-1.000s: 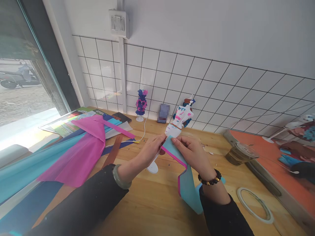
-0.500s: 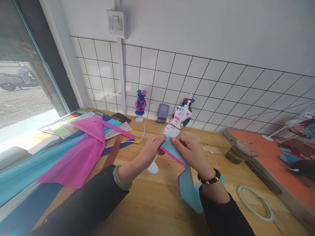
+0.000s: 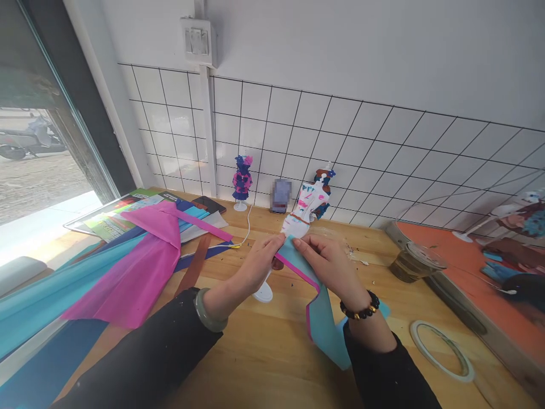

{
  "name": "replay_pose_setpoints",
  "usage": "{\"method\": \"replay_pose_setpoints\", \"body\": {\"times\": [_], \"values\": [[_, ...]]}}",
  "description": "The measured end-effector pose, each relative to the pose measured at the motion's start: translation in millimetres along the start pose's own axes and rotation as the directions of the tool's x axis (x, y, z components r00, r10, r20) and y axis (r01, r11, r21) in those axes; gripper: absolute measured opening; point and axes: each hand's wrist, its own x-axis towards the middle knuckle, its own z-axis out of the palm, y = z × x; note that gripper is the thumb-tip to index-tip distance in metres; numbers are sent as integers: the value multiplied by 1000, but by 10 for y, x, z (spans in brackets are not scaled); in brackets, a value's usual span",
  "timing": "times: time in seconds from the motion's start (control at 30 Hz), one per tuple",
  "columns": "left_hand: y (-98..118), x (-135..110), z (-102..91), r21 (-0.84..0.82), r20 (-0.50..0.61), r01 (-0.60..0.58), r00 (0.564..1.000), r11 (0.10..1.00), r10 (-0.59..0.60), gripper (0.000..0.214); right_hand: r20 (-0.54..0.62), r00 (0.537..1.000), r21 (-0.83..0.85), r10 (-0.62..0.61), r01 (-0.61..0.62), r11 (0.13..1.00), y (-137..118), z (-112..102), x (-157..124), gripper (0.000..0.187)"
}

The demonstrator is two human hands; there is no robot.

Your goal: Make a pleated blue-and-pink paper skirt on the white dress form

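Observation:
A small white dress-form mannequin [image 3: 307, 202], blotched with pink and blue, leans tilted between my hands, its white round base [image 3: 263, 292] showing below. A light-blue paper strip [image 3: 326, 329] with a pink edge lies against its lower end and hangs down toward me in a fold. My left hand [image 3: 255, 262] is closed around the mannequin's lower part, its thumb pressing the strip's end. With thumb and fingers together, my right hand [image 3: 330, 266] pinches the strip's upper edge. The fingers hide part of the mannequin's lower end.
Pink [image 3: 128, 278] and blue sheets [image 3: 80, 272] are heaped on the left. Against the tiled wall stand a dressed mannequin [image 3: 242, 179], a phone [image 3: 281, 196] and another decorated figure behind mine. On the right are a plastic cup [image 3: 415, 264], a tape roll [image 3: 443, 351] and an orange surface [image 3: 460, 267].
My hands keep nearly the same hold on the strip and mannequin. The whole view has shifted very slightly; nothing has been taken up or let go.

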Motion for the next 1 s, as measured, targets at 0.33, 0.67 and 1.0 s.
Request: {"method": "replay_pose_setpoints", "body": {"times": [0.33, 0.67, 1.0], "values": [[25, -18, 19, -18, 3, 10, 1000, 1000, -10, 39, -33, 999, 27, -1, 2, 1000, -37, 23, -11, 40], [10, -12, 21, 67, -32, 28, 999, 997, -26, 34, -61, 998, -8, -1, 1, 1000, -18, 52, -7, 39], [-3, -6, 35, 77, -45, 15, 999, 997, -12, 34, -103, 995, -70, -9, 2, 998, -20, 95, 3, 39]]}}
